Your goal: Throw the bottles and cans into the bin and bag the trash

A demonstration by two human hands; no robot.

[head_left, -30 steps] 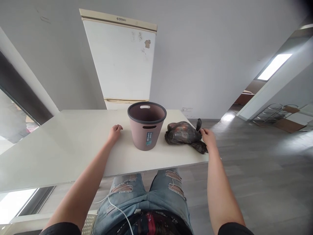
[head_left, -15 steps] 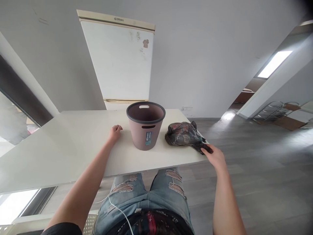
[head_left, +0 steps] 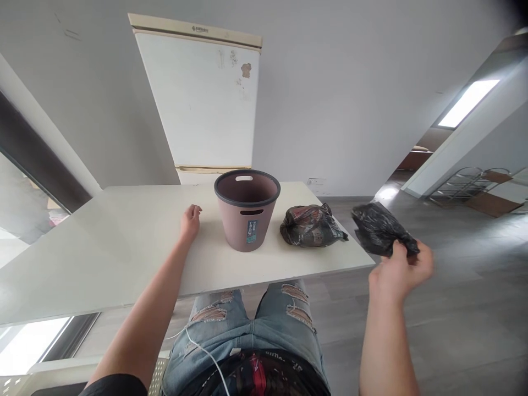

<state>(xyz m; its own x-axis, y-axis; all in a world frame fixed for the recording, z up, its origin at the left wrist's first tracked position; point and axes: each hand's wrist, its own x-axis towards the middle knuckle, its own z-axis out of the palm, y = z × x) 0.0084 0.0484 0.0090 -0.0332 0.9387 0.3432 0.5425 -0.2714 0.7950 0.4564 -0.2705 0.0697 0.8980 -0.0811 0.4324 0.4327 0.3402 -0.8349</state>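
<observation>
My right hand grips a crumpled black plastic bag between thumb and fingers, held up in the air off the table's right edge. Left of it, a full black plastic bag lies on the white table, with reddish and grey contents faintly visible through the film. A mauve trash bin with a dark rim stands upright beside that bag. It has handle slots and a blue label. My left hand rests on the table left of the bin, fingers curled, not touching it.
A white refrigerator stands behind the table against the grey wall. At the far right, a metal rack and a brown board are on the grey floor. A white cable runs over my jeans.
My right hand has moved right and lifted a black plastic bag away from the full bag, which stays on the table. My left hand has shifted slightly left.
</observation>
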